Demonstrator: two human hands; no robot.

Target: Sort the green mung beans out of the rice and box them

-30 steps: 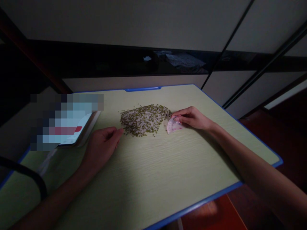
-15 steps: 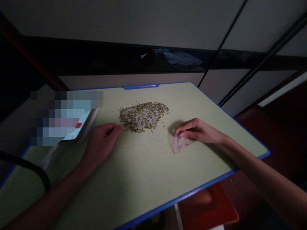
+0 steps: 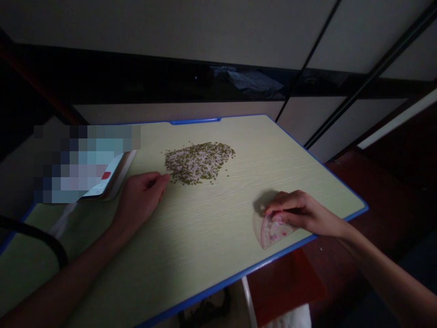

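Note:
A flat pile of small green beans mixed with pale grains [image 3: 200, 161] lies on the table, with a few strays around its edge. My left hand [image 3: 141, 193] rests at the pile's left side, its fingers curled and the thumb tip against the index finger; whatever they hold, if anything, is hidden. Near the table's front right edge, my right hand [image 3: 297, 212] pinches a clear plastic protractor with pink markings [image 3: 275, 232]. It is tilted above the tabletop, apart from the pile, and the fingers cover its upper part.
The pale table [image 3: 191, 255] has a blue rim. A tablet with a lit, partly blurred screen [image 3: 109, 180] stands at the left, near a dark curved bar [image 3: 37, 237]. Cabinet panels [image 3: 177, 111] rise behind the table. Below the front edge is a red surface [image 3: 287, 282].
My right hand has drawn the protractor away from the pile, toward the front right edge. My left hand keeps its place beside the pile. The whole view has shifted slightly.

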